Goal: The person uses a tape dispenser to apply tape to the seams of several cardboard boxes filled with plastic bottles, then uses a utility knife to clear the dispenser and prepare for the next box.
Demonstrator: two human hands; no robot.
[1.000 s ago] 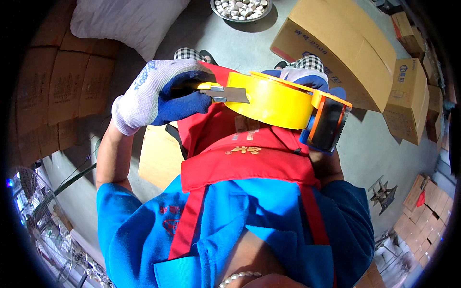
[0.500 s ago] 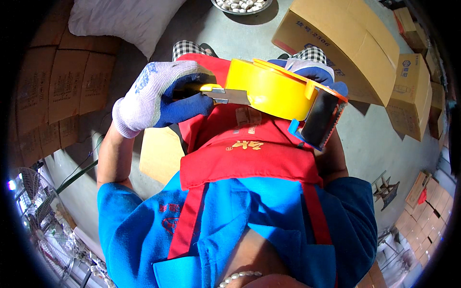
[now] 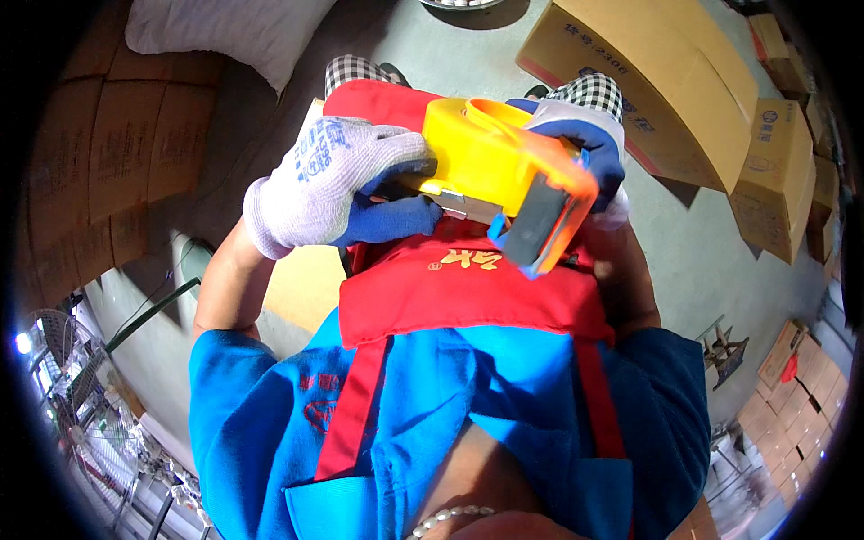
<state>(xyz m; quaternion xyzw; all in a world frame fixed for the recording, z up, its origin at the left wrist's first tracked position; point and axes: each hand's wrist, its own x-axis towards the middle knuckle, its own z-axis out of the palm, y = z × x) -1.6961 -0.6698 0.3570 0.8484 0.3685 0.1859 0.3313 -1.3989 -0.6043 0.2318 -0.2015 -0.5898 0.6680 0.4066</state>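
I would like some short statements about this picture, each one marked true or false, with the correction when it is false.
1. Both hands wear gloves. True: the left hand and the right hand wear grey and blue work gloves.
2. The tape dispenser is green. False: it is yellow and orange.
3. Both hands are on the tape dispenser. True.
4. The apron is red. True.
5. The large cardboard box lies on the person's lap. False: it stands on the floor beyond the knees.
6. The white sack is at the upper right. False: it is at the upper left.
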